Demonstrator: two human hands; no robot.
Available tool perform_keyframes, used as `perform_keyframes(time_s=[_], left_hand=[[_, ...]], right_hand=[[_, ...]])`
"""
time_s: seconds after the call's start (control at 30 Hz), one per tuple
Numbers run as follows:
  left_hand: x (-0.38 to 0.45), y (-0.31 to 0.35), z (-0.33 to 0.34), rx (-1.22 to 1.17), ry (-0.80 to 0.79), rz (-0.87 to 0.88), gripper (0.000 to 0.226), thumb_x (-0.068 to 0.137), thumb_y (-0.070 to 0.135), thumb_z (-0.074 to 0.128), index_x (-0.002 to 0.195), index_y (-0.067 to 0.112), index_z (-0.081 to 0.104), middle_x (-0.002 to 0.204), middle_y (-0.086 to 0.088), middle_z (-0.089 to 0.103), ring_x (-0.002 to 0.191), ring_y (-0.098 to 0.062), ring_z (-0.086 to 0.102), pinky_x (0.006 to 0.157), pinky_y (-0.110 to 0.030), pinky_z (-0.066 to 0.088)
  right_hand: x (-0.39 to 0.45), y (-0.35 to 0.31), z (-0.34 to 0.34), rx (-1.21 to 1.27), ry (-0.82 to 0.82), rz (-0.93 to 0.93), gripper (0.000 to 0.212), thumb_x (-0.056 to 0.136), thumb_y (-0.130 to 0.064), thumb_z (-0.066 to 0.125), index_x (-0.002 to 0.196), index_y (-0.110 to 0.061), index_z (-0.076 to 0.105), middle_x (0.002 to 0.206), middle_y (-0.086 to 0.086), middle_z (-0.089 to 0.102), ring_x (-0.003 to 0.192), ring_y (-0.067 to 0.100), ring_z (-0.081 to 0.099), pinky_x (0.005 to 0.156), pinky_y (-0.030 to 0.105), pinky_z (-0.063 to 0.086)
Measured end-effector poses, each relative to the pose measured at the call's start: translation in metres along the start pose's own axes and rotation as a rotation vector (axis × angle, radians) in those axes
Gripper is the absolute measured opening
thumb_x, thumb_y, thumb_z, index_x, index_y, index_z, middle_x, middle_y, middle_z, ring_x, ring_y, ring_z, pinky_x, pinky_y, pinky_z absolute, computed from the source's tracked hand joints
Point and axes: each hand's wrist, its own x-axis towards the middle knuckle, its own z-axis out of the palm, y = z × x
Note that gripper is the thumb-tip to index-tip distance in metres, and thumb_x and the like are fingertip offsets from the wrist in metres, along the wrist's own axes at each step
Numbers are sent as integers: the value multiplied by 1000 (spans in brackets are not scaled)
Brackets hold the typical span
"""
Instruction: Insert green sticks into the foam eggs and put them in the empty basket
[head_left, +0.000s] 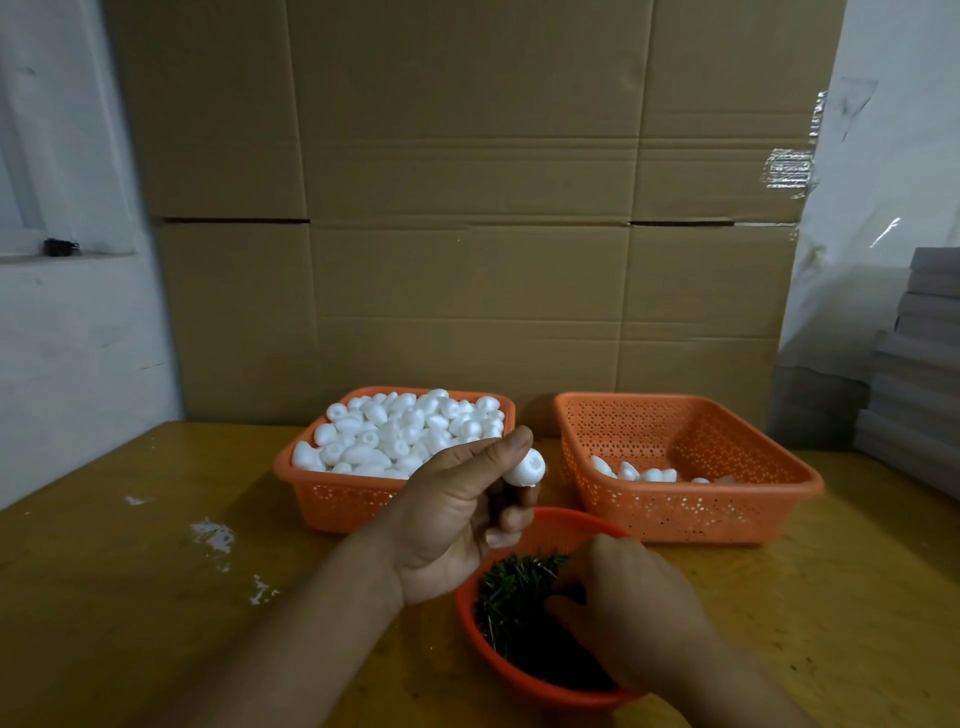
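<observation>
**Foam egg held ready for a stick**

A foam egg (524, 467) is pinched at the fingertips of the left hand (457, 519), above the round bowl (524, 680) of green sticks (511, 592). It is judged light, soft and easily dented, so a gentle grip round its sides is advised. The right hand (628, 608) is curled into the sticks; whether one is gripped cannot be told. The nearly empty basket (769, 499) is set just beyond, on the counter (156, 597).

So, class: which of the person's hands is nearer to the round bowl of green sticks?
The right hand: it reaches down into the bowl among the green sticks. The left hand is raised above the bowl's far rim, holding a foam egg.

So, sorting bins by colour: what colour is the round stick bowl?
Orange round bowl, head view.
</observation>
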Motion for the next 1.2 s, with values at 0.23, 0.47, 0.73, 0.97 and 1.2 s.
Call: perform_keyframes(time_s=[0.23, 0.47, 0.73, 0.97, 1.2], left_hand=[[1, -1, 0, -10, -10, -7, 33, 79, 42, 75, 80, 12, 62, 70, -4, 54, 54, -11, 46, 46, -20, 31], [1, -2, 0, 18, 25, -5, 32, 86, 42, 71, 81, 13, 57, 66, -4, 48, 51, -11, 40, 44, -20, 26], [1, -3, -2, 33, 44, -15, 38, 87, 48, 67, 70, 16, 55, 60, -2, 40, 45, -9, 34, 42, -20, 24], [1, -4, -1, 64, 49, -19, 43, 81, 54, 68, 65, 18, 52, 55, 0, 36, 40, -7, 30, 38, -19, 21], [0, -3, 1, 76, 47, -23, 44, 75, 56, 70, 62, 19, 51, 52, 1, 34, 38, -6, 29, 37, -18, 20]], right_hand=[[-2, 4, 0, 84, 58, -60, 24, 98, -37, 50, 93, -20, 65, 95, 1, 68, 89, 21, 64, 79, 37, 53], [-8, 3, -15, 448, 410, -188, 10, 91, -24, 71, 90, -30, 79, 78, -10, 68, 70, 6, 62, 60, 18, 46], [-14, -7, -30, 1328, 438, -82, 17, 62, -20, 80, 75, -8, 79, 63, 12, 71, 53, 14, 64, 56, 21, 55], [-16, -12, -32, 1462, 359, -92, 19, 63, -18, 78, 81, -11, 81, 70, 18, 74, 59, 18, 70, 58, 22, 57], [-17, -13, -30, 1429, 370, -121, 22, 66, -23, 76, 85, -15, 82, 70, 14, 74, 58, 13, 67, 58, 21, 56]])
